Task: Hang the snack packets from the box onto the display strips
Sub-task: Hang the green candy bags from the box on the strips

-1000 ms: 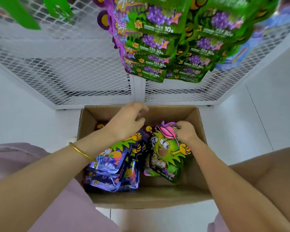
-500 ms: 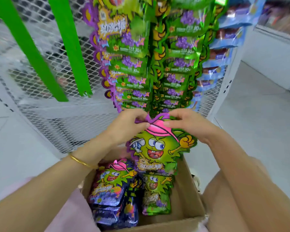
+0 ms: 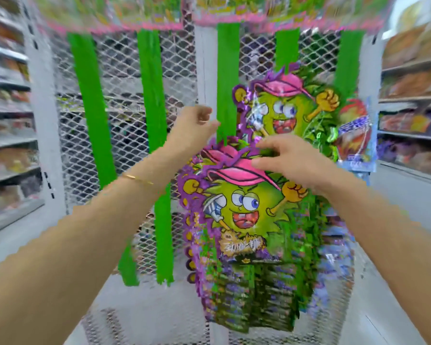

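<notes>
Packet's come up high now: the green cartoon-faced foil snack packet (image 3: 244, 207) stands upright at the foot of the third green plastic display strip (image 3: 225, 78), my right hand (image 3: 291, 160) pinching its pink cap. The left hand (image 3: 193, 125), curled beside the strip, is nearer; gripping anything? Too blurred, can't tell. Five strips, two packet faces clear.

White mesh rack (image 3: 125, 120); stocked shelves (image 3: 8, 145) either side (blurred); pale floor (image 3: 383, 327).

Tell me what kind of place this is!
Probably a shop aisle. Shelves full of packaged goods line both sides, and a wire rack carries green strips hung with packets of snacks.
</notes>
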`<state>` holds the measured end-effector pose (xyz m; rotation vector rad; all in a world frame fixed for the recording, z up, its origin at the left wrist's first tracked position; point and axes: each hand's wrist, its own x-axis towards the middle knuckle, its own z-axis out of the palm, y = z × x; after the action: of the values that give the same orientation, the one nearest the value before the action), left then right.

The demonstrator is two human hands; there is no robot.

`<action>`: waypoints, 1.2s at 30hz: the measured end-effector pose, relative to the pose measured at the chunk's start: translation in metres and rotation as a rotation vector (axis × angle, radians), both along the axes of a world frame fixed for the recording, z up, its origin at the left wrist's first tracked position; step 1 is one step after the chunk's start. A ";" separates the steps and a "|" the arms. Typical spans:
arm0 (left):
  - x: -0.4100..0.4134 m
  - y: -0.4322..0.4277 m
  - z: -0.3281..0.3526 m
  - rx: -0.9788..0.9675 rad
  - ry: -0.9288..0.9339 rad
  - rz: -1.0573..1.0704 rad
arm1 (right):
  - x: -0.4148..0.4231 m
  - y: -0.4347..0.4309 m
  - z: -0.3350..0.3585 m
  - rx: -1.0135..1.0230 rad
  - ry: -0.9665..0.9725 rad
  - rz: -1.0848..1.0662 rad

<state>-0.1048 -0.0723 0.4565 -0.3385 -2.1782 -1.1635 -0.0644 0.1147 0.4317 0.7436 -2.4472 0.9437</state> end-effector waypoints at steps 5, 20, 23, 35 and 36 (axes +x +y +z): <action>-0.040 0.015 0.024 0.110 -0.020 -0.002 | -0.026 -0.008 0.030 -0.001 0.046 -0.023; -0.037 -0.003 0.054 0.155 -0.322 -0.043 | -0.070 -0.041 0.068 0.079 0.313 -0.226; -0.037 -0.004 0.059 0.192 -0.380 -0.073 | -0.069 -0.048 0.071 0.083 0.374 -0.285; -0.035 -0.004 0.061 0.076 -0.262 0.040 | -0.072 -0.058 0.066 0.065 0.336 -0.355; -0.036 -0.004 0.060 0.101 -0.249 0.027 | -0.072 -0.057 0.064 0.068 0.319 -0.345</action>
<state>-0.1407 -0.0764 0.5160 -0.1251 -2.3158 -1.3561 -0.1360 0.0578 0.4954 0.4319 -2.2336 0.5655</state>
